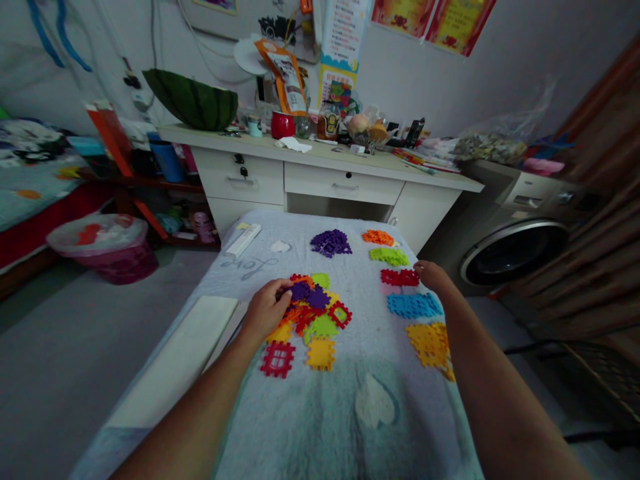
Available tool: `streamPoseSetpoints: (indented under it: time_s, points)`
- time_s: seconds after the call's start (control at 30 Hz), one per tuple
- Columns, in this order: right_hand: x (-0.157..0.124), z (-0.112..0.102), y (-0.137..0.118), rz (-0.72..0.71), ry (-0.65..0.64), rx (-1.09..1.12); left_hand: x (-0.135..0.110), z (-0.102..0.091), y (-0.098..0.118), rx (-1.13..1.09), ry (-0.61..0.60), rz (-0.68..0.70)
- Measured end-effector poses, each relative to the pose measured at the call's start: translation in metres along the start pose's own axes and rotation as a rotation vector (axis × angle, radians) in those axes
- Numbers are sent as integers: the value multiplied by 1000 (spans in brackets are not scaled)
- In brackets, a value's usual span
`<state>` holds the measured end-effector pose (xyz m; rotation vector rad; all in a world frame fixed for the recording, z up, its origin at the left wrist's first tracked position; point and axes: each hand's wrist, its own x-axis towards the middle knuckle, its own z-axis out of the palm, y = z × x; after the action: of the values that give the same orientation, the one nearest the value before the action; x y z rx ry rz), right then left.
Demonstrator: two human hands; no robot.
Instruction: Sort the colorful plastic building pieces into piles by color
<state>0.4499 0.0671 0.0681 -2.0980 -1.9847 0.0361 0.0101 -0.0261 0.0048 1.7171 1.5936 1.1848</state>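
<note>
Before me lies a mixed pile of notched plastic building pieces [321, 327] in red, yellow, green, orange and purple. My left hand [267, 308] is at its left side, thumb and fingers closed at the edge of a purple building piece [300, 291]. A red window-shaped piece [278, 359] and a yellow square piece [321, 353] lie at the near side. On the right, my right hand [432, 275] reaches the end of a row of red building pieces [399, 277], its fingertips together at a red piece's edge; part of the grip is hidden.
Sorted groups lie around: purple pieces [331, 243], orange pieces [378, 237], green pieces [389, 256], blue pieces [413, 305] and yellow pieces [430, 345]. A white box [244, 240] and a long pale board [175, 360] rest on the left. Behind stands a white desk [245, 180].
</note>
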Motion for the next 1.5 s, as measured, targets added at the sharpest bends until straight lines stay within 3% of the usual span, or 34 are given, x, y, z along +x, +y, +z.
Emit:
streamPoseSetpoints:
  time_s: [0.1,0.2,0.27,0.43,0.6,1.2,1.27,1.37,1.5]
  points:
    - [-3,-2,-10,98,-10,-44,0,0,1,1,5,3]
    - [-11,-6,-40,119,-6,-33,0,0,2,-4,3,3]
    - [-21,-5,-71,2,-50,55,0,0,3,-12,0,1]
    - [-54,9,-144,-445,-369,260,-1,-2,6,-1,0,-9]
    - [-76,16,-172,-560,-513,267,-1,-3,8,2,-17,-15]
    - [-90,14,-174,-572,-470,199,-1,-2,5,9,-21,0]
    - [-83,6,-163,-505,-415,192,-1,-2,5,17,-17,1]
    - [-67,-7,-133,-344,-208,114,-1,-1,3,28,-18,3]
    - [-47,-14,-89,-60,-27,-43,0,0,-2,25,-12,6]
